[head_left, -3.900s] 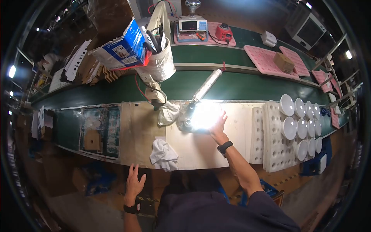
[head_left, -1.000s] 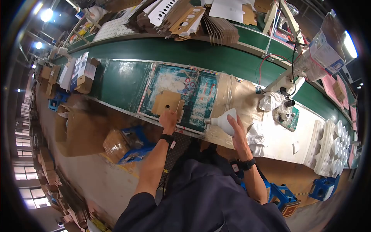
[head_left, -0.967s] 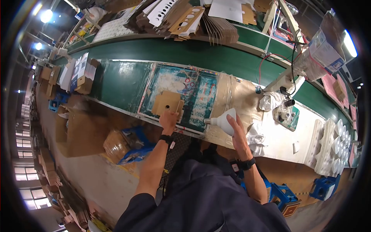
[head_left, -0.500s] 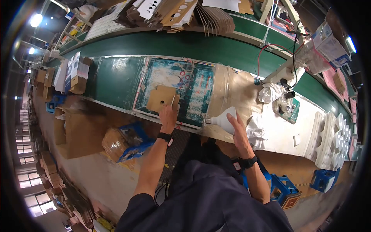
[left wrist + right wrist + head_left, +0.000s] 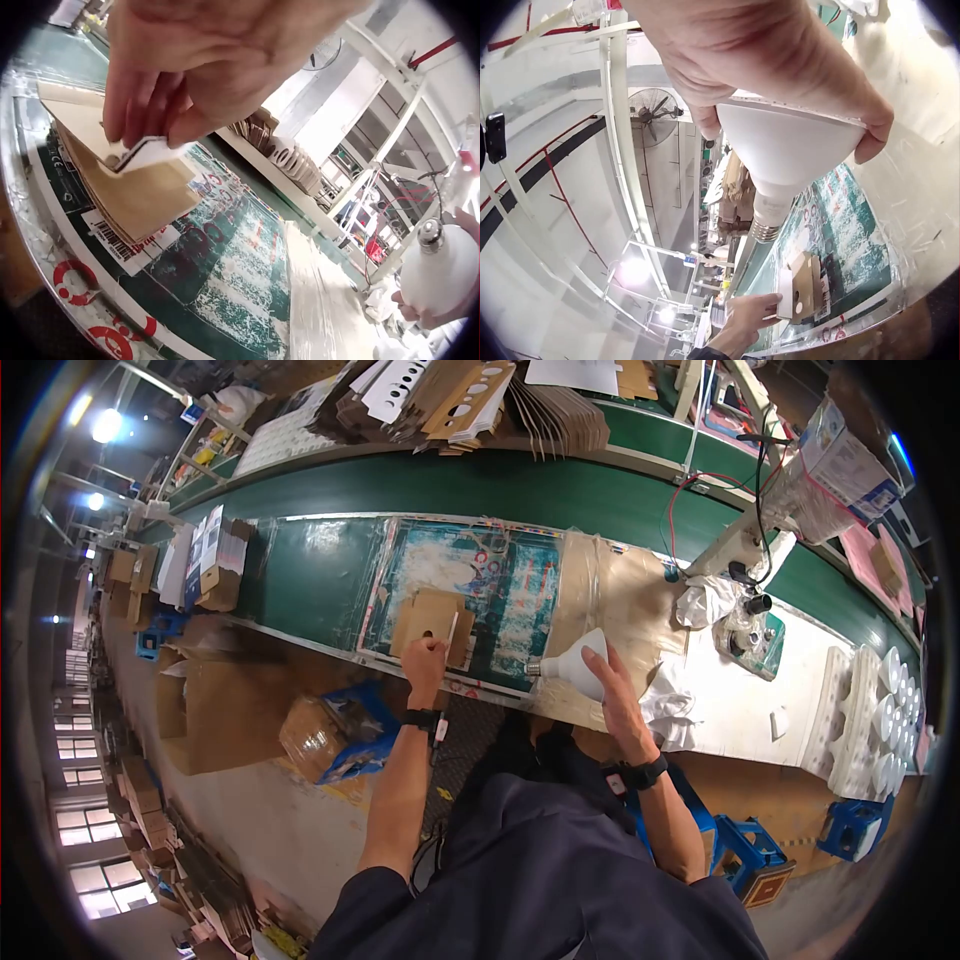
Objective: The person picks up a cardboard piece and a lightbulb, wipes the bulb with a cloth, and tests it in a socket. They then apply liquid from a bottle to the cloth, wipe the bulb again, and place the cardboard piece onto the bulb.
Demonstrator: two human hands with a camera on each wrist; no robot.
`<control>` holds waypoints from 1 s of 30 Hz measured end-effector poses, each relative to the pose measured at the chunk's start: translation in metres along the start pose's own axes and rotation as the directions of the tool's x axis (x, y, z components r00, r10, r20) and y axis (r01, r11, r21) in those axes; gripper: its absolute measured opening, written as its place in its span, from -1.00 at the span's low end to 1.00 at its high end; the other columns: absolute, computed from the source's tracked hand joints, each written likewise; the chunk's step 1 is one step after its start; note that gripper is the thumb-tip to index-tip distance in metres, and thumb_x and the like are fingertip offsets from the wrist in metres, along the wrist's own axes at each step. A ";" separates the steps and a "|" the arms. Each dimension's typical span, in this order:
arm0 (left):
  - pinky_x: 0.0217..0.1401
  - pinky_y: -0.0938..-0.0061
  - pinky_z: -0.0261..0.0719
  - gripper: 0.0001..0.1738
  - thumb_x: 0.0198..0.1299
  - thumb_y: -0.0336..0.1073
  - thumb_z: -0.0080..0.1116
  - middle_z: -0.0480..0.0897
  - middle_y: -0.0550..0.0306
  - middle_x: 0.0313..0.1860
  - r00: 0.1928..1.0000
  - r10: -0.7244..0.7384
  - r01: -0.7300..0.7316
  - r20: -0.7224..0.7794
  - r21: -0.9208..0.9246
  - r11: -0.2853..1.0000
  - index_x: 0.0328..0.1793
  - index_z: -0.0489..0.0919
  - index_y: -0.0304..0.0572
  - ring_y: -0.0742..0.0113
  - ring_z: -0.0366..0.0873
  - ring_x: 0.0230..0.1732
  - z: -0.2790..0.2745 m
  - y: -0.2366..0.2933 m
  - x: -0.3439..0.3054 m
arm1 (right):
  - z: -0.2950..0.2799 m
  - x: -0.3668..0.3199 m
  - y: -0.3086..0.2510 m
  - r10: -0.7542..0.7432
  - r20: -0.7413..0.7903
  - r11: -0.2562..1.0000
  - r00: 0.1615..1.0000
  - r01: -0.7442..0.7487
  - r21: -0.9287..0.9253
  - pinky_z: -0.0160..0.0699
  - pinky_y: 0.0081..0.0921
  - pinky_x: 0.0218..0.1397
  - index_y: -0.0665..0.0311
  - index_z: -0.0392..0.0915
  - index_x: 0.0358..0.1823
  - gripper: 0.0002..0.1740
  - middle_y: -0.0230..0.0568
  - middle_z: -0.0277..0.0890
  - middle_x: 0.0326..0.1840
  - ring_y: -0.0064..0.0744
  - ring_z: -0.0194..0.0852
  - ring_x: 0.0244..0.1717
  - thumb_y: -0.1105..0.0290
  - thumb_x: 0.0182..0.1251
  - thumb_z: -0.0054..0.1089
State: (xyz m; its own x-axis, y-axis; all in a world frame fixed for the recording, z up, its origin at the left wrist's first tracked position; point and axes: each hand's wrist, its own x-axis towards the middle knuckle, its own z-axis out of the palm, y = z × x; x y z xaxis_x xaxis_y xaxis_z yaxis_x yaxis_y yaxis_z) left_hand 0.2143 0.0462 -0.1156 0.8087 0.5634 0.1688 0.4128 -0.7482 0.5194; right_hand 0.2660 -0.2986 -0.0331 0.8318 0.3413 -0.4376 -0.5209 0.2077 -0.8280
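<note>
My left hand (image 5: 426, 666) pinches the near edge of a folded cardboard insert (image 5: 422, 618) with a round hole. In the left wrist view my fingertips hold a white-faced flap (image 5: 154, 154) above a brown cardboard layer (image 5: 142, 199). My right hand (image 5: 622, 705) grips a white reflector light bulb (image 5: 576, 665) by its wide end, unlit, with the screw base pointing left toward the cardboard. Seen from the right wrist, thumb and fingers span the rim of the bulb (image 5: 787, 146), and its metal screw base (image 5: 765, 229) is bare.
A lamp socket fixture (image 5: 740, 635) stands right of a brown-covered bench section, near a white cloth (image 5: 670, 705). Farther right, bulbs sit in a foam tray (image 5: 845, 730). Stacked cardboard inserts (image 5: 470, 405) lie on the back shelf. An open carton (image 5: 225, 705) is on the floor at left.
The view has turned left since the earliest frame. The bulb, lit at the fixture then, is now dark in my right hand. My left hand has gone from beside the bench to the cardboard.
</note>
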 end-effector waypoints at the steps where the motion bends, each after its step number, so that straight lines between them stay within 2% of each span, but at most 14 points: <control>1: -0.32 0.05 0.54 -0.73 0.19 -0.20 0.39 0.68 -0.20 -0.48 0.997 -0.026 0.026 0.071 -0.001 1.000 -0.36 0.76 -0.31 -0.23 0.65 -0.43 0.001 -0.007 0.000 | 0.002 -0.001 0.000 -0.004 -0.010 1.000 1.000 0.004 -0.010 0.04 -0.26 0.67 0.49 0.04 0.70 0.07 0.10 0.24 0.63 -0.13 0.16 0.64 -0.07 0.45 0.33; 3: -0.33 0.02 0.52 -0.72 0.19 -0.18 0.44 0.68 -0.17 -0.49 0.989 -0.055 0.055 0.138 0.001 0.998 -0.33 0.78 -0.29 -0.23 0.63 -0.43 0.003 -0.016 -0.004 | 0.006 -0.003 -0.002 -0.003 -0.003 1.000 1.000 0.003 -0.011 0.04 -0.26 0.67 0.49 0.04 0.70 0.07 0.10 0.24 0.63 -0.12 0.16 0.64 -0.06 0.44 0.33; 6: -0.37 0.12 0.50 -0.68 0.26 -0.17 0.43 0.68 -0.08 -0.55 0.969 -0.077 0.103 0.234 -0.101 0.990 -0.28 0.78 -0.36 0.04 0.65 -0.50 0.011 -0.027 -0.006 | 0.005 -0.001 0.000 0.000 0.002 1.000 1.000 0.000 -0.013 0.05 -0.26 0.67 0.50 0.04 0.70 0.07 0.10 0.24 0.63 -0.12 0.16 0.63 -0.06 0.45 0.33; 8: -0.39 0.33 0.58 -0.67 0.31 -0.17 0.43 0.74 0.08 -0.47 0.917 -0.205 0.325 0.343 -0.339 0.883 -0.20 0.78 -0.40 0.35 0.69 -0.44 0.021 -0.046 -0.011 | 0.001 -0.003 0.005 0.018 -0.006 1.000 1.000 -0.019 -0.016 0.05 -0.26 0.67 0.50 0.04 0.70 0.07 0.10 0.24 0.63 -0.12 0.17 0.63 -0.06 0.45 0.33; 11: -0.43 0.41 0.57 -0.66 0.35 -0.18 0.41 0.74 0.10 -0.38 0.854 -0.322 0.510 0.409 -0.530 0.678 -0.10 0.77 -0.42 0.47 0.68 -0.38 0.025 -0.053 -0.019 | -0.002 -0.005 0.008 0.008 0.006 1.000 1.000 -0.008 -0.016 0.06 -0.27 0.66 0.50 0.05 0.70 0.05 0.09 0.25 0.62 -0.12 0.17 0.63 -0.04 0.46 0.32; 13: -0.30 0.34 0.60 -0.63 0.41 -0.15 0.33 0.71 0.05 -0.40 0.846 -0.334 0.510 0.416 -0.444 0.737 -0.05 0.75 -0.43 0.41 0.66 -0.33 0.019 -0.051 -0.019 | -0.001 -0.005 0.011 0.010 0.003 1.000 1.000 -0.010 0.006 0.08 -0.29 0.65 0.48 0.07 0.70 0.02 0.07 0.27 0.61 -0.16 0.18 0.62 -0.03 0.47 0.32; 15: -0.18 0.38 0.62 -0.66 0.48 -0.17 0.24 0.73 0.11 -0.33 0.995 -0.101 0.101 -0.001 -0.066 0.993 -0.06 0.72 -0.40 0.40 0.66 -0.27 0.012 -0.048 -0.016 | 0.005 -0.003 0.010 0.011 -0.012 1.000 1.000 -0.011 0.021 0.13 -0.31 0.63 0.46 0.09 0.69 0.01 0.04 0.30 0.58 -0.18 0.23 0.59 -0.03 0.47 0.32; 16: -0.18 0.38 0.62 -0.66 0.48 -0.17 0.24 0.73 0.11 -0.33 0.996 -0.095 0.094 -0.004 -0.067 0.993 -0.06 0.72 -0.40 0.40 0.66 -0.27 -0.005 -0.034 -0.012 | 0.010 -0.001 0.010 0.015 -0.028 0.999 1.000 -0.013 0.038 0.18 -0.32 0.61 0.44 0.12 0.69 -0.01 0.01 0.34 0.55 -0.21 0.28 0.55 -0.03 0.47 0.33; 18: -0.08 0.41 0.61 -0.68 0.53 -0.19 0.16 0.74 0.15 -0.21 0.988 -0.148 0.128 -0.037 -0.323 0.938 0.01 0.68 -0.37 0.42 0.65 -0.20 -0.056 -0.009 -0.007 | 0.028 0.011 0.009 0.000 -0.003 0.998 1.000 0.000 0.071 0.23 -0.33 0.57 0.42 0.14 0.69 -0.02 -0.03 0.37 0.51 -0.23 0.33 0.50 -0.03 0.47 0.34; 22: -0.02 0.47 0.57 -0.71 0.54 -0.24 0.14 0.74 0.14 -0.12 0.986 -0.157 0.169 0.064 -0.470 0.866 0.07 0.65 -0.38 0.47 0.61 -0.10 -0.120 0.045 -0.010 | 0.092 0.046 0.006 -0.080 0.039 0.983 0.996 0.073 0.170 0.37 -0.37 0.45 0.37 0.19 0.65 -0.07 -0.17 0.44 0.41 -0.34 0.43 0.36 0.01 0.45 0.40; 25: 0.13 0.58 0.49 -0.77 0.58 -0.32 0.10 0.64 0.14 0.28 0.935 0.060 0.243 0.350 -0.754 0.610 0.11 0.59 -0.38 0.56 0.50 0.11 -0.137 0.076 -0.022 | 0.135 0.040 -0.003 -0.134 0.049 0.979 0.990 0.125 0.158 0.40 -0.37 0.41 0.34 0.24 0.59 -0.14 -0.23 0.46 0.37 -0.38 0.45 0.33 0.01 0.48 0.37; 27: 0.19 0.60 0.50 -0.75 0.57 -0.34 0.12 0.65 0.17 0.28 0.945 0.094 0.177 0.313 -0.733 0.657 0.16 0.60 -0.41 0.58 0.53 0.12 -0.134 0.076 -0.017 | 0.152 0.039 -0.001 -0.158 0.092 0.981 0.983 0.146 0.125 0.41 -0.37 0.40 0.33 0.28 0.55 -0.20 -0.26 0.47 0.34 -0.40 0.46 0.32 -0.01 0.51 0.33; 29: 0.29 0.52 0.50 -0.75 0.56 -0.38 0.10 0.52 0.03 0.50 0.904 0.199 0.186 0.377 -0.769 0.611 0.20 0.58 -0.42 0.49 0.50 0.30 -0.145 0.076 -0.008 | 0.149 0.055 0.011 -0.090 0.165 0.905 0.982 0.012 0.425 0.43 -0.35 0.39 0.29 0.36 0.46 -0.32 -0.27 0.50 0.28 -0.40 0.47 0.31 -0.05 0.57 0.21; 30: 0.36 0.44 0.50 -0.74 0.55 -0.42 0.10 0.35 -0.09 0.65 0.889 0.328 0.039 0.319 -0.767 0.641 0.24 0.56 -0.42 0.35 0.50 0.42 -0.141 0.068 -0.004 | 0.150 0.055 0.006 -0.059 0.241 0.901 0.969 -0.052 0.431 0.43 -0.34 0.38 0.22 0.42 0.38 -0.39 -0.29 0.53 0.22 -0.40 0.48 0.31 -0.10 0.59 0.13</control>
State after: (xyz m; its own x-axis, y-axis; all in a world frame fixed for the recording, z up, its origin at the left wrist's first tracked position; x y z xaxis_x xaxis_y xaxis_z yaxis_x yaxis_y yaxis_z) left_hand 0.1796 0.0422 0.0375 0.9881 0.1443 0.0534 -0.0255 -0.1887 0.9817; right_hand 0.2801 -0.1407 -0.0092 0.7902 0.5395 -0.2906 -0.5955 0.5641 -0.5720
